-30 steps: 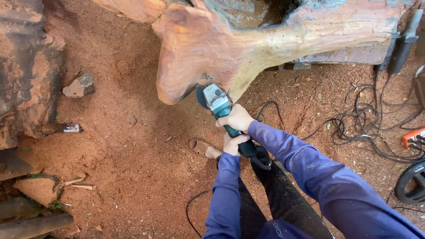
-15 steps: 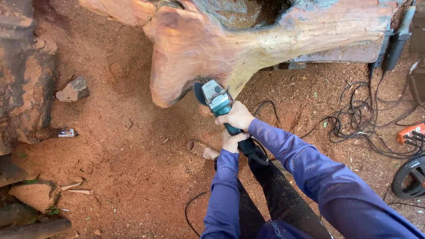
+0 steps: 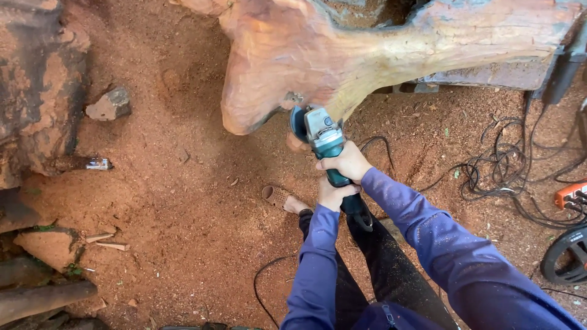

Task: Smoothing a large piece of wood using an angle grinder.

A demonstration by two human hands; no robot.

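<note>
The angle grinder [image 3: 324,143], teal body with a grey gear head, sits near the centre of the view, its head against the lower edge of the carved reddish wood piece [image 3: 342,55] that spans the far side. The disc end meets the wood where the rounded left lobe joins the narrower arm running right.

The right hand [image 3: 347,162] has its grip clamped around the teal body just behind the gear head. The left hand [image 3: 333,195] has its grip clamped on the dark rear handle, just nearer than the right hand. Both arms wear blue-violet sleeves [image 3: 428,232] dusted with fine particles.

A sandalled foot [image 3: 282,200] rests on the sawdust-covered ground [image 3: 183,201] just left of the left hand. Dark trousers show below the arms.

A tangle of black cables [image 3: 507,165] lies on the ground to the right, with an orange power strip [image 3: 572,194] at the right edge. A grey stone [image 3: 110,104] lies on the left, well apart from the grinder. A rough log [image 3: 36,85] occupies the far left.
</note>
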